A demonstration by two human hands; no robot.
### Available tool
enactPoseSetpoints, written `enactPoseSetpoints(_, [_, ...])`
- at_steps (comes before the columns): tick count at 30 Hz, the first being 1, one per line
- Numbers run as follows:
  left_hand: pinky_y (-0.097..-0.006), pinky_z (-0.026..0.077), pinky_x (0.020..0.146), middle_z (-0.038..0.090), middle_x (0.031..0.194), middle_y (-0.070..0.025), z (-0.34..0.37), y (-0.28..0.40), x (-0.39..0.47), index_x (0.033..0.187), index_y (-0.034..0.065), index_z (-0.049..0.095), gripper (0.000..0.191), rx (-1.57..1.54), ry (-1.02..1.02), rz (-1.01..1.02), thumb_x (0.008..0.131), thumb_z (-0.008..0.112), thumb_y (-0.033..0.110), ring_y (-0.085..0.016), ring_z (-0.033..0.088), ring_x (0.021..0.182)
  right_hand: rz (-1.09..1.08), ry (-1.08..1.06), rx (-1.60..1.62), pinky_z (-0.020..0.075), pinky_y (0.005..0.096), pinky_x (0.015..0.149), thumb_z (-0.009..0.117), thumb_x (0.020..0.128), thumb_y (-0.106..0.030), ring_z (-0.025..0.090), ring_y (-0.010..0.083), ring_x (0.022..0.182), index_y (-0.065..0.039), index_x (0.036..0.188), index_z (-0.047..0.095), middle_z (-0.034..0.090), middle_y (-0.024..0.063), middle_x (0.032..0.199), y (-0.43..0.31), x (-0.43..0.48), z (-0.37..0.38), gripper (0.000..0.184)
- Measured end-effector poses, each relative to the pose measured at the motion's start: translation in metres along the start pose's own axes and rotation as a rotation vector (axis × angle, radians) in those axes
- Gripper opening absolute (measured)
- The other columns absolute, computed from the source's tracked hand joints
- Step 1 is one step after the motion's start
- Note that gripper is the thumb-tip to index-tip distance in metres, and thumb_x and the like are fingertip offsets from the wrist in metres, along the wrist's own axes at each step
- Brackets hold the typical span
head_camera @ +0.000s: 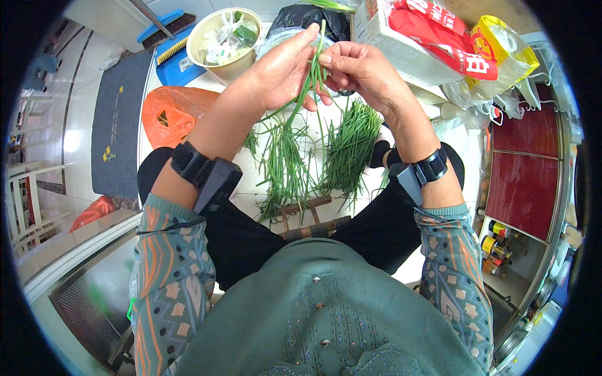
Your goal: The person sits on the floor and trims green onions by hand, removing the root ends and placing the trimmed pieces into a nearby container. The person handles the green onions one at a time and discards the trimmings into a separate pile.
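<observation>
A small bunch of green garlic chives (305, 89) lies across the palm of my left hand (287, 70), whose thumb is raised beside the stalks. My right hand (360, 70) pinches the same stalks between thumb and fingers, its knuckles close to my left fingers. Below the hands, a loose, tangled heap of chives (284, 164) is spread on the white tiled floor. To its right lies a denser, more even pile of chives (350, 145). Part of a smaller clump shows at the left, partly hidden by my left forearm.
An orange plastic bag (171, 113) and a cream bin (223, 42) stand at the left, near a blue dustpan (176, 61) and a brush (164, 26). A foam box (404, 51) bears a red bag (437, 37). A wooden stool (312, 228) is between my legs.
</observation>
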State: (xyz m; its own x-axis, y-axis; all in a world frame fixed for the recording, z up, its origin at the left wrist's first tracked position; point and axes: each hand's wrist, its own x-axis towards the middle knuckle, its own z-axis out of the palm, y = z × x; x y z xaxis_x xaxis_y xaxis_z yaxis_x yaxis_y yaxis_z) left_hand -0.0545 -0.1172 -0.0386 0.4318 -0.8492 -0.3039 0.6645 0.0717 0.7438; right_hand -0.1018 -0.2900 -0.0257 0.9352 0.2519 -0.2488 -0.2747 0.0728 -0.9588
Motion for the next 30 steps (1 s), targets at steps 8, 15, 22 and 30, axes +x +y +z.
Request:
enactPoseSetpoints(8, [-0.0255,0.055,0.05,0.06,0.092,-0.0155,-0.006,0.005,-0.015,0.1,-0.0059,0.056,0.03,0.175,0.075,0.102,0.091,0.051,0.022,-0.02,0.063,0.074,0.009,-0.001,0.14,0.0355,0.0159,0.047,0.058,0.087,-0.015,0.046,0.0053,0.054,-0.002,0.085,0.06,0.064,0.0053,0.078,-0.004,-0.003,-0.013,0.013])
enactPoseSetpoints(15, [-0.0264,0.054,0.047,0.06,0.091,-0.0196,-0.007,0.007,-0.017,0.103,-0.0096,0.055,0.032,0.089,0.081,0.055,0.092,0.049,0.02,-0.024,0.064,0.073,-0.082,0.16,-0.209,0.0344,0.0169,0.047,0.057,0.089,-0.017,0.044,0.0038,0.051,-0.004,0.088,0.059,0.06,0.001,0.068,0.0,0.005,-0.014,0.013])
enactPoseSetpoints(22, [-0.0323,0.051,0.052,0.06,0.09,-0.0186,-0.014,0.007,-0.018,0.104,-0.0086,0.054,0.031,0.115,0.107,0.073,0.091,0.049,0.02,-0.026,0.063,0.07,-0.359,0.571,-0.709,0.0393,0.0204,0.048,0.057,0.088,-0.017,0.048,0.0046,0.052,-0.002,0.092,0.061,0.059,-0.0005,0.062,-0.005,0.014,-0.027,0.017])
enactPoseSetpoints(30, [-0.026,0.049,0.046,0.06,0.083,-0.0146,-0.01,0.005,-0.017,0.098,-0.0063,0.055,0.024,0.071,0.271,0.19,0.087,0.058,0.015,-0.021,0.062,0.062,-0.464,0.374,-0.849,0.0454,0.0283,0.079,0.052,0.091,-0.028,0.058,0.0161,0.088,-0.001,0.113,0.058,0.063,0.008,0.097,0.006,0.039,-0.022,0.035])
